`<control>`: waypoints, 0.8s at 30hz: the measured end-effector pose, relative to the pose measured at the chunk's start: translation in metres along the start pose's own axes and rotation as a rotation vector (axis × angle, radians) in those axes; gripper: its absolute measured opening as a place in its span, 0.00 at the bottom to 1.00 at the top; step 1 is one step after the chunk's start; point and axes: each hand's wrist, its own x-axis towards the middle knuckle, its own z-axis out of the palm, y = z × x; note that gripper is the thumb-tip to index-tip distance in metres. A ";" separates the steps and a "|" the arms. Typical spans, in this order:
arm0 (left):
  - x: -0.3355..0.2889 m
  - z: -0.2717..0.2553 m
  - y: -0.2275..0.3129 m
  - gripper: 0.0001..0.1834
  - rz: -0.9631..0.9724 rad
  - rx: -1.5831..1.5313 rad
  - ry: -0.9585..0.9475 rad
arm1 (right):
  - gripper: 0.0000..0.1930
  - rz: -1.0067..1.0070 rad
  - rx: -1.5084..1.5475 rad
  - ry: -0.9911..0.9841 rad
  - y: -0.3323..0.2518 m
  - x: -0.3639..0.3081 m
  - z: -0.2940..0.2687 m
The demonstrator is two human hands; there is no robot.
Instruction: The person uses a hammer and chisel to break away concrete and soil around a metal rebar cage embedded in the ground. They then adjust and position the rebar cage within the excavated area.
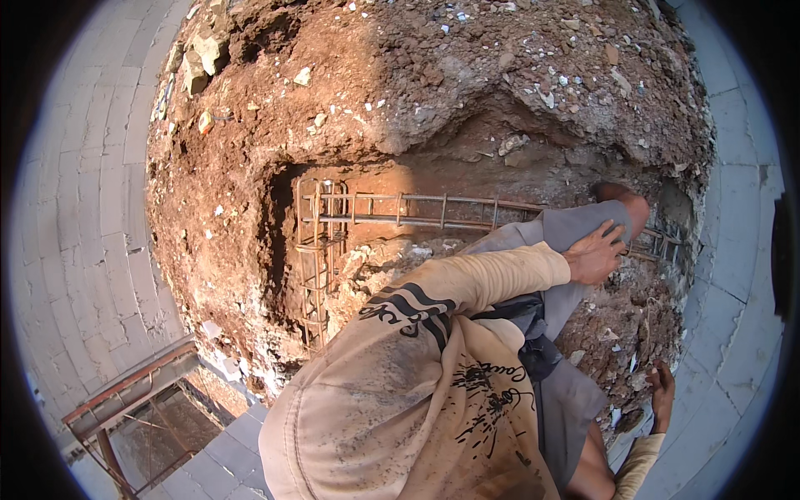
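My left hand [595, 255] lies on the grey trouser leg [583, 223] near my bent knee, its fingers spread and nothing held. The arm reaches across in a beige, soiled long sleeve [508, 271]. Low on the right, my right hand [662, 393] is beside the rubble edge next to the block wall; its fingers look loosely stretched, with nothing visible in them. Beyond my leg, a rusty steel rebar cage [425, 210] lies in a dug trench and passes behind the knee. A second rebar cage [312, 287] meets it at the left corner and runs toward me.
Reddish soil and rubble [333, 75] surround the trench, with larger broken stones [204, 54] at the upper left. Grey block walls [92, 217] stand on the left and along the right [725, 275]. A framed opening [158, 425] with rusty bars shows at the lower left.
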 end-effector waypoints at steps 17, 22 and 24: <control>-0.014 -0.004 -0.008 0.16 -0.079 -0.115 0.088 | 0.27 0.027 0.051 -0.102 -0.025 -0.009 0.013; -0.005 -0.016 -0.007 0.15 -0.067 -0.113 0.023 | 0.26 0.006 0.072 -0.062 -0.003 -0.005 0.016; 0.013 -0.014 -0.002 0.14 -0.037 -0.121 0.027 | 0.25 -0.007 0.085 -0.002 -0.003 -0.013 0.012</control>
